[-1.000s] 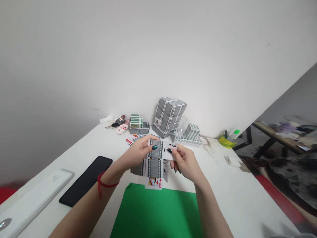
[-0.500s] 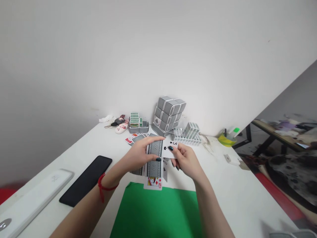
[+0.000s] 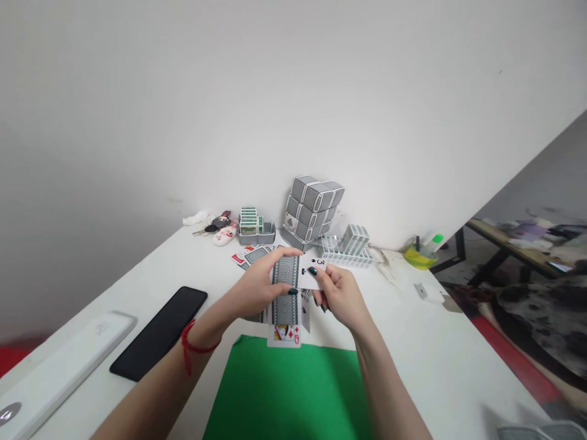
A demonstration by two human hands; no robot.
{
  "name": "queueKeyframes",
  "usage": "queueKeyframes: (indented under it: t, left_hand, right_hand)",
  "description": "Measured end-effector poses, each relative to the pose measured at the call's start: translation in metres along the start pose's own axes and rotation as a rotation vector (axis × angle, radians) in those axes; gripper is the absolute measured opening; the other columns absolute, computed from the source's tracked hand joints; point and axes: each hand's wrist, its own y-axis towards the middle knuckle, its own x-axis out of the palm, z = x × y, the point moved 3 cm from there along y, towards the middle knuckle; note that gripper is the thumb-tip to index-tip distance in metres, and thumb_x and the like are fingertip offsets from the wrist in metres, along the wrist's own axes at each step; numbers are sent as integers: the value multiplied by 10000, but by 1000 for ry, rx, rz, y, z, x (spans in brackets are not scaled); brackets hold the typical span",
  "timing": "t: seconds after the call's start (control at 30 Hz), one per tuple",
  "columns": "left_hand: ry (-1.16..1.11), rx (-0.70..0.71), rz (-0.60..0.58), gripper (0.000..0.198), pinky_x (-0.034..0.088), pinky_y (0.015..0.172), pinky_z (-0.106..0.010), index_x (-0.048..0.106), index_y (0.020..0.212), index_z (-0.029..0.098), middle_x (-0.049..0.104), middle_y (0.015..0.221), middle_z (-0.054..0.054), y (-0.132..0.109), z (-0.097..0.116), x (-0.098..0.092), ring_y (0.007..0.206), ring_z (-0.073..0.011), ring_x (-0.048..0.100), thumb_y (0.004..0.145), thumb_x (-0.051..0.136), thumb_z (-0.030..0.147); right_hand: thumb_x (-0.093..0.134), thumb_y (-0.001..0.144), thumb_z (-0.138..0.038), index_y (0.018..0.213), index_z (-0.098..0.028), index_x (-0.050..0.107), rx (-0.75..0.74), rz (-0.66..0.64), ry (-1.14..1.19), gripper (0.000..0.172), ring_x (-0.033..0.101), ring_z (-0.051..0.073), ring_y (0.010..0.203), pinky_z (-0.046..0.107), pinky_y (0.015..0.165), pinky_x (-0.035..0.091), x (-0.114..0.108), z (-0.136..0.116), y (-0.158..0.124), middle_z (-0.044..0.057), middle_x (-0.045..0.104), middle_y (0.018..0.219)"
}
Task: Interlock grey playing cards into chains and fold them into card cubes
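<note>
My left hand (image 3: 259,280) spans a grey-backed playing card assembly (image 3: 285,308), thumb on the near side and fingers on the far side. In my right hand (image 3: 342,293), a three of spades (image 3: 303,280) is pinched between thumb and fingers. Its left end meets the grey-backed card under my left hand; whether it slips inside a fold is hard to tell. A queen of diamonds (image 3: 288,336) sticks out toward me from the assembly, and a two of spades (image 3: 306,311) shows upright at its right side, partly covered.
Behind my hands a tower of folded cards (image 3: 314,208) leans near the wall. Beside it stand a green-and-white card box (image 3: 249,221) and a striped tray (image 3: 348,258). A black phone (image 3: 160,333) and white device (image 3: 68,373) lie left; a green sheet (image 3: 288,391) lies in front.
My right hand has moved slightly left, bringing the three of spades further toward the grey-backed card. My left hand keeps its hold, almost in the same place.
</note>
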Motion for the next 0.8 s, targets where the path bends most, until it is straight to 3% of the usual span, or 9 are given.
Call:
queueKeyframes:
  t: [0.63,0.8]
  left_hand:
    - [-2,-11,-10,523,388,967,-399,468,1148,244,509,1225,-40,-1,5,6,1128,-232,478,660,488,57]
    - [-264,-123,-56,638,496,803,-359,330,1273,223,586,1090,-73,-1,5,0,931,-197,604,689,563,113]
  right_hand:
    - [437,835,-511,598,-196,431,52,-89,85,394,413,67,271,171,309,319,12,11,4,-46,519,380]
    - [474,823,-499,638,-192,430,54,-136,145,362,438,71,300,178,322,332,-1,11,5,-43,548,423]
